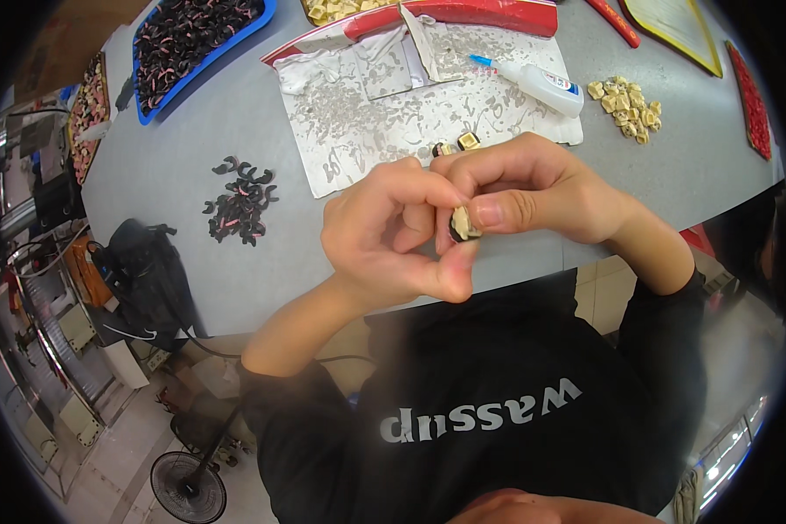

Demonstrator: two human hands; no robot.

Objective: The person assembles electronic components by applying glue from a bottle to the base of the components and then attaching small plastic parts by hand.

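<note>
Between the fingertips of both hands is a small part (464, 224), a cream piece set against a black curved piece. My left hand (393, 231) pinches it from the left, and my right hand (533, 192) presses its thumb on the cream side. Just beyond my knuckles, two similar cream-and-black parts, one of them (469, 141) squarish, lie by the near edge of a stained white sheet (323, 166). A loose pile of black curved pieces (240, 201), some with pink, is to the left. Cream pieces (626, 107) are heaped to the right.
A white glue bottle (546, 87) with a blue tip lies on the sheet. At the far left stands a blue tray (271, 10) full of black-and-pink pieces. Red pieces fill a tray (747, 100) at the right edge. A black bag (144, 271) hangs beside the grey table (192, 297).
</note>
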